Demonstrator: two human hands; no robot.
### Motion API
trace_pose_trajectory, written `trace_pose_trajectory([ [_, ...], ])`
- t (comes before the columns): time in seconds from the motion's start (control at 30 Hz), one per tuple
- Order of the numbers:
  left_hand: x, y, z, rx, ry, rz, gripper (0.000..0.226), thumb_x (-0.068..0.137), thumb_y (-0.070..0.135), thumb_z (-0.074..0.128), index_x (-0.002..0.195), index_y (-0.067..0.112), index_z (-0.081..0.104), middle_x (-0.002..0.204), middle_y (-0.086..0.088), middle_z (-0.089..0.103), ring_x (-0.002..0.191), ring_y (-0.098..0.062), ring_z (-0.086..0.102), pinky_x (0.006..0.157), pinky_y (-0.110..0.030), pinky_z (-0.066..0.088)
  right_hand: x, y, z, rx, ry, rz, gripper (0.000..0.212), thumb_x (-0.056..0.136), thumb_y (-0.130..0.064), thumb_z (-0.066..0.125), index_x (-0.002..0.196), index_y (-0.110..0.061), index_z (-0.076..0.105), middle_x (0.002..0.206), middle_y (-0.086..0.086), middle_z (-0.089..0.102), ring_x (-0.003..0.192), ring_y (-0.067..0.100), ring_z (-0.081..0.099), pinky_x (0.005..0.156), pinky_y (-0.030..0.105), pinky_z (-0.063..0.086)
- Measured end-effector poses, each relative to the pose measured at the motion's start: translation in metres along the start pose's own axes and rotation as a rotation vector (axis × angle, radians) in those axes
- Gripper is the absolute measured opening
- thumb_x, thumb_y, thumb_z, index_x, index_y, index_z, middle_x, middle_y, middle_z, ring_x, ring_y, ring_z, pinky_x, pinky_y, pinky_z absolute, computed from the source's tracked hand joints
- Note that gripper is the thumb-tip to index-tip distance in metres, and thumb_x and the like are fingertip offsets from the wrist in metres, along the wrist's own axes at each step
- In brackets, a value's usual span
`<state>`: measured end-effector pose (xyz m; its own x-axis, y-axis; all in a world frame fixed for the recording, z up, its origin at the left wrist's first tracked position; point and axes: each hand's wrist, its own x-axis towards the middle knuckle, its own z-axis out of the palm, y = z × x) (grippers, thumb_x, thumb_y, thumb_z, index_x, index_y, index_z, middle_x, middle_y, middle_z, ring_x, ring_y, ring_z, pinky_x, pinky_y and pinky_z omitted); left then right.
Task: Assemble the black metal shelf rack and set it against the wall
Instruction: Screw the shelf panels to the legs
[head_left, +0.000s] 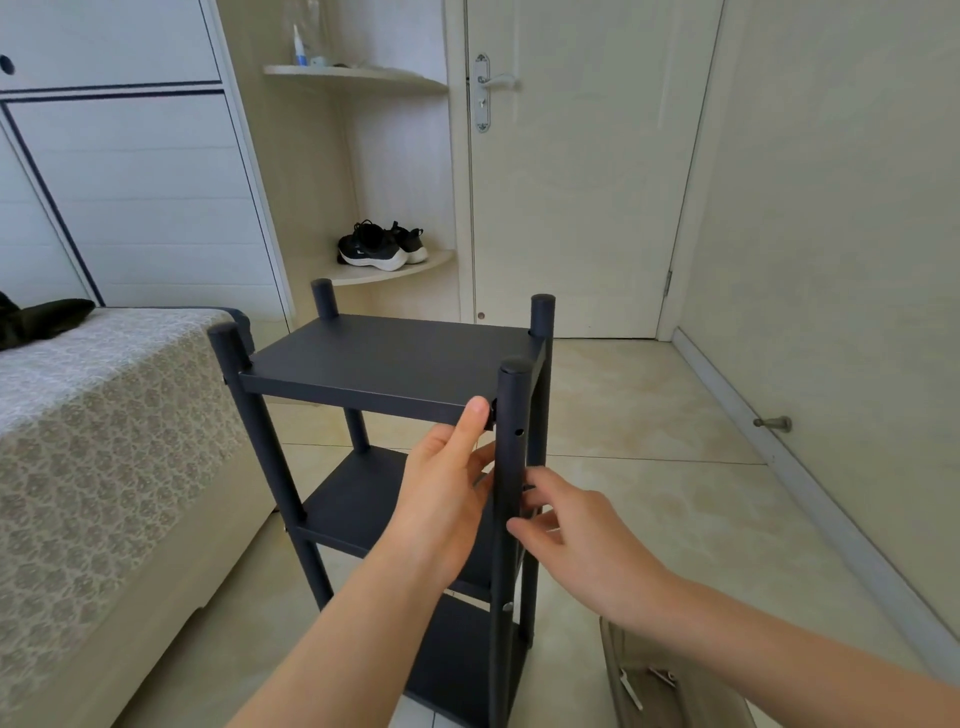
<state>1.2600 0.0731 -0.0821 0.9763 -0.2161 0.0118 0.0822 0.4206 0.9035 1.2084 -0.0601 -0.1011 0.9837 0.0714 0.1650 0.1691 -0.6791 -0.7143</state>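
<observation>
A black metal shelf rack with three shelves stands upright on the tiled floor just beside a bed. Your left hand lays its thumb on the top shelf front edge by the near right post; your right hand touches that post lower down with curled fingers.
</observation>
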Motion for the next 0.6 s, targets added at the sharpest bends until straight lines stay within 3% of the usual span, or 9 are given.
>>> trace_pose_trajectory([
  [0.17,0.004,-0.006,0.001,0.028,0.031,0.029,0.079,0.073,0.048,0.074,0.128,-0.006,0.054,0.094,-0.002,0.076,0.094,-0.014,0.074,0.085,-0.034,0.05,-0.001,-0.001,-0.004,-0.061,-0.018,-0.034,0.032,0.103,-0.029,0.048,0.134,-0.024,0.051,0.112,-0.008,0.067,0.098,0.005,0.065,0.089,0.016,0.05],
  [0.33,0.008,-0.011,0.0,0.048,-0.005,0.045,0.067,0.071,0.049,0.072,0.121,0.008,0.054,0.1,-0.001,0.077,0.102,-0.021,0.074,0.093,-0.044,0.054,-0.002,0.002,-0.001,-0.069,0.007,-0.025,0.029,0.104,-0.029,0.043,0.131,-0.021,0.052,0.109,-0.004,0.067,0.099,0.009,0.066,0.093,0.022,0.052],
  [0.43,0.006,-0.011,-0.001,0.028,-0.06,0.049,0.051,0.077,0.045,0.068,0.113,0.012,0.054,0.099,-0.001,0.077,0.103,-0.024,0.073,0.076,-0.034,0.06,0.002,0.005,-0.001,-0.084,0.02,-0.019,0.029,0.104,-0.029,0.042,0.127,-0.019,0.056,0.107,-0.002,0.068,0.098,0.011,0.066,0.094,0.023,0.051],
  [0.6,0.004,-0.008,-0.002,0.033,-0.061,0.06,0.047,0.081,0.043,0.065,0.114,0.009,0.057,0.103,0.001,0.077,0.105,-0.025,0.073,0.086,-0.041,0.055,0.006,0.009,0.001,-0.024,0.032,0.0,0.027,0.103,-0.029,0.047,0.119,-0.016,0.064,0.1,0.0,0.07,0.09,0.011,0.068,0.083,0.015,0.051],
])
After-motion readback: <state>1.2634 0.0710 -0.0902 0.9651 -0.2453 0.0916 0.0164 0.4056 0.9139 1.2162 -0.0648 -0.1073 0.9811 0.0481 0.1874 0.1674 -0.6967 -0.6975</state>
